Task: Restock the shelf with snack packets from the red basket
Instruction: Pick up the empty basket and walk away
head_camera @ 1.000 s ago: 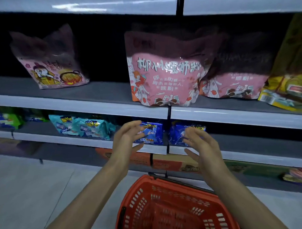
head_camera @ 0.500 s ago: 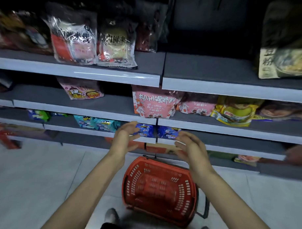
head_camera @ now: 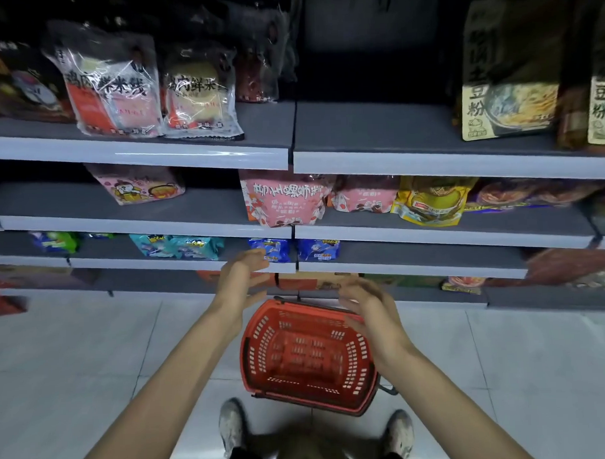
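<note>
At lower centre, red basket (head_camera: 264, 351) just below left hand (head_camera: 241, 283) and right hand (head_camera: 376, 316), apparently untouched; fingers (head_camera: 255, 257) spread apart, loosely curved, empty.

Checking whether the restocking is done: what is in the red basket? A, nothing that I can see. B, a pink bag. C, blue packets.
A: the basket shows only its bare perforated bottom, and the left hand and right hand hang open above it, holding nothing.
</note>
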